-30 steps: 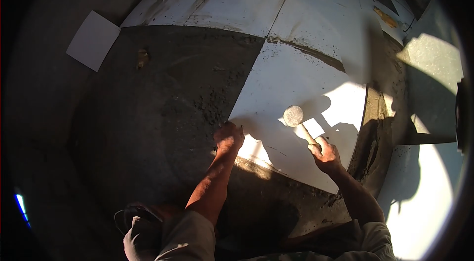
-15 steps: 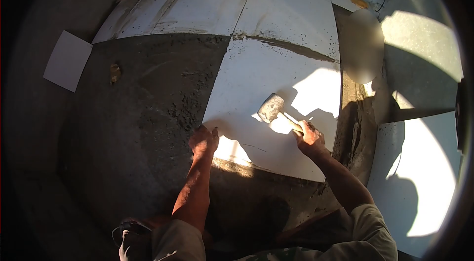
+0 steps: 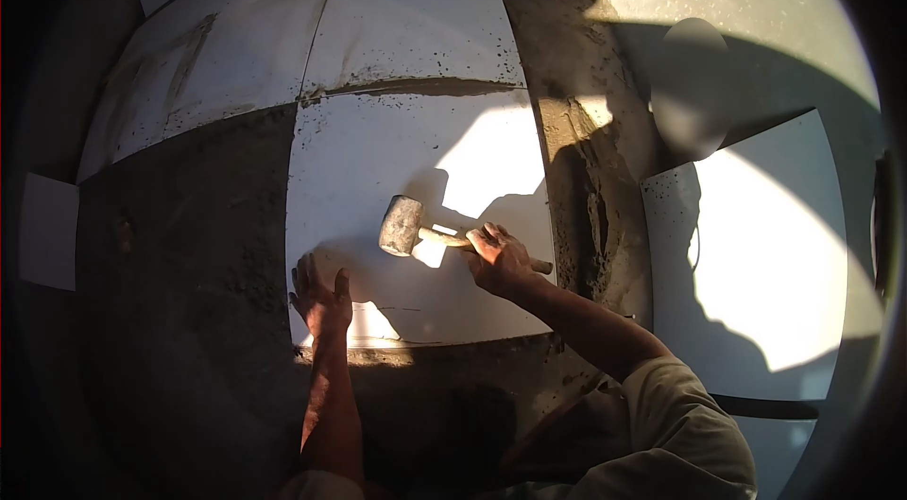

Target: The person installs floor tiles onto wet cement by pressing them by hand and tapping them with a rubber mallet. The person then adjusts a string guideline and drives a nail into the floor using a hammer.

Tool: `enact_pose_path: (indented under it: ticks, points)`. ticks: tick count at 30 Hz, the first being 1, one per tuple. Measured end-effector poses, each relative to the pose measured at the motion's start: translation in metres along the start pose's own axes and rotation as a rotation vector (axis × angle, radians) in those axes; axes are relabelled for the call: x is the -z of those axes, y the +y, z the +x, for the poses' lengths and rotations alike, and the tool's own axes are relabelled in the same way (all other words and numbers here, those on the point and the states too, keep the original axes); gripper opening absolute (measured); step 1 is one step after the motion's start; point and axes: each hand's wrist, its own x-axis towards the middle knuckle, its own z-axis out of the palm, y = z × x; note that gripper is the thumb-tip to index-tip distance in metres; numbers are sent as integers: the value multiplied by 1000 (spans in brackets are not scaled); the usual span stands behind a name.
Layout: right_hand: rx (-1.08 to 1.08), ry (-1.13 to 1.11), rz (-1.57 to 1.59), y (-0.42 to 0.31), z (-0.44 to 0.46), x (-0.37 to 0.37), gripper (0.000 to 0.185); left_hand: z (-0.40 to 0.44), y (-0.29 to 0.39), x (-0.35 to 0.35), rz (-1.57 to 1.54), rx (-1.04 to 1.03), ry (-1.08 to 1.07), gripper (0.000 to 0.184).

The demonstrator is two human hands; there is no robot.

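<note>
The right hand (image 3: 501, 259) is clamped around the handle of a mallet (image 3: 402, 226), whose head is over the middle of the central tile (image 3: 378, 141). The left hand (image 3: 323, 306) is open, fingers apart, palm down at that tile's near left corner. The step in hand looks like tapping the tile; the next blow would call for a square mallet face and fingers clear. Dark mortar (image 3: 189, 207) lies left of the central tile, white tiles (image 3: 416, 27) beyond it, another tile (image 3: 775, 245) to its right.
</note>
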Motion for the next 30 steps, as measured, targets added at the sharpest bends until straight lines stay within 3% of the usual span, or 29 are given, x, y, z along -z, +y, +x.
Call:
enact_pose_path:
  ticks: [5,7,17,30]
  points:
    - [59,66,22,-2,0,2,32,23,19,-4,19,-121,13,60]
    - [146,239,40,-5,3,4,26,35,22,-5,-35,-161,0,58]
    - [67,74,156,-22,20,12,28,67,49,-42,97,-286,211,53]
    - [46,15,173,-30,47,5,25,93,80,-49,172,-308,220,57]
